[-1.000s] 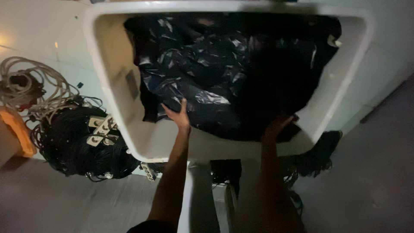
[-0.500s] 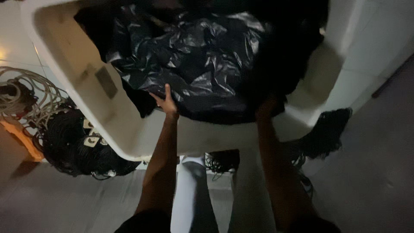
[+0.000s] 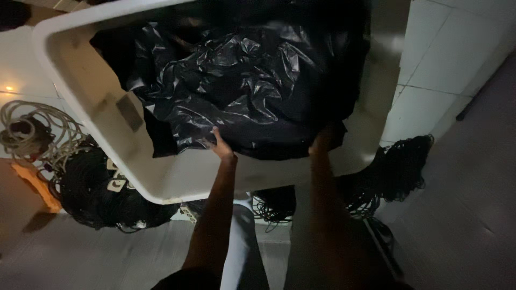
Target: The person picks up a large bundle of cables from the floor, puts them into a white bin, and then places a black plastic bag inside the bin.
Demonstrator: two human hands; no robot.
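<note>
Dim tiled floor [image 3: 446,80] lies beyond the work. Left of my left hand [image 3: 223,147], coiled cables [image 3: 102,196] sit heaped on the ground. That hand lies flat, fingers spread on the black plastic liner [image 3: 236,86] inside the white bin [image 3: 70,70], pressing it down. My right hand [image 3: 325,139] grips the liner's near edge.

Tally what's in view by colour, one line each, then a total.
Black: 3 – crinkled black plastic bag, black cable pile left, black cable pile right
White: 2 – white plastic tub, coiled whitish cord
Orange: 1 – orange object
Total: 6
</note>
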